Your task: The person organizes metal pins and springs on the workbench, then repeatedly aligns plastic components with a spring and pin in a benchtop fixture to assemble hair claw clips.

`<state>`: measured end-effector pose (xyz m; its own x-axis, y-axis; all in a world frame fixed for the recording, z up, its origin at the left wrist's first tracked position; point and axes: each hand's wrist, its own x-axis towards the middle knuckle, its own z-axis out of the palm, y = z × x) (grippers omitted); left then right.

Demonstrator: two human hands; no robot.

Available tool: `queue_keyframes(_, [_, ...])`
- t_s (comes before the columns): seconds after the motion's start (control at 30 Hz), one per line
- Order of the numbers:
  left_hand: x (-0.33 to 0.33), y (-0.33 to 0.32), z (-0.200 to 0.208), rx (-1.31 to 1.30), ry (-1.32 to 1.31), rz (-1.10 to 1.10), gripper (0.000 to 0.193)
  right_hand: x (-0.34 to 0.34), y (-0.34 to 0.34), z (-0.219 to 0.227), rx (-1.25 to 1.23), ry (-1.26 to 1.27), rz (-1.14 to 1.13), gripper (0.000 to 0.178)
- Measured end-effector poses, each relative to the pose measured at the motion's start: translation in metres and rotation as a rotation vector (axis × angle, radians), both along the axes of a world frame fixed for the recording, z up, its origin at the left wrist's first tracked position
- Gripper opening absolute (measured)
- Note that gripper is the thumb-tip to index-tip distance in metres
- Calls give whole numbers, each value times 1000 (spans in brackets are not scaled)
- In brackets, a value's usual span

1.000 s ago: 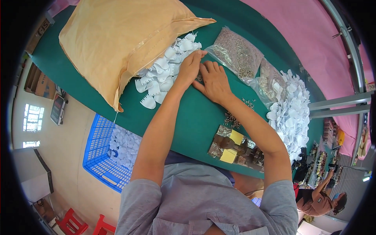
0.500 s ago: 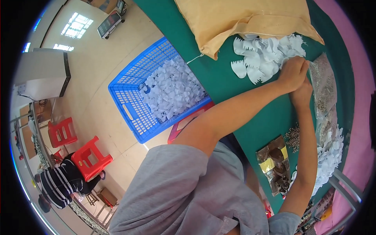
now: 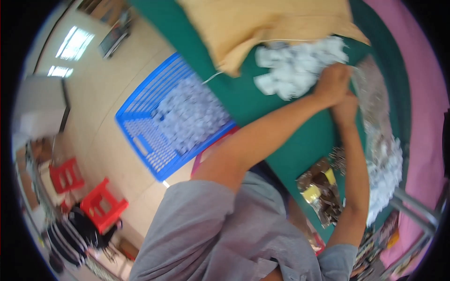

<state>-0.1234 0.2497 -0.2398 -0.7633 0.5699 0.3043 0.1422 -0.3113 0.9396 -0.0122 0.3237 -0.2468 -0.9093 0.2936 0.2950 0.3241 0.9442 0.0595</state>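
Observation:
Over the green tabletop (image 3: 286, 140), my left hand (image 3: 333, 83) and my right hand (image 3: 346, 108) are close together, touching or nearly so. The fingers of both look curled in, and whatever they hold is hidden by the hands and by blur. Just left of them lies a heap of white, flat plastic pieces (image 3: 293, 70) with toothed edges. The heap spreads from the open mouth of a tan sack (image 3: 281, 23). To the right of my hands runs a long clear plastic bag (image 3: 375, 98) with small greyish parts in it.
A blue basket (image 3: 140, 152) of white pieces stands left of the table. By my right forearm are a pile of small metal-looking parts (image 3: 337, 159), a brown packet (image 3: 318, 189) and more white pieces (image 3: 386, 182). Red stools (image 3: 105, 203) and a seated person (image 3: 70, 239) are lower left.
The whole view has shifted and blurred, so things sit further left in it. My hands stay together beside the white heap; no piece has visibly been moved.

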Motion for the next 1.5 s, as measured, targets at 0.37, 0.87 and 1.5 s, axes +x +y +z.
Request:
queue_keyframes(0.37, [-13,-21,20,23,-60,2,33,-35,-4,51,-2229,767,-444,39])
queue_keyframes(0.87, [-15,-23,11,-70,97,-47,27,32,37,113,-2230,458,-423,32])
queue_keyframes(1.5, [-11,-20,11,-109,110,-104,27,53,82,62,-716,124,-796,21])
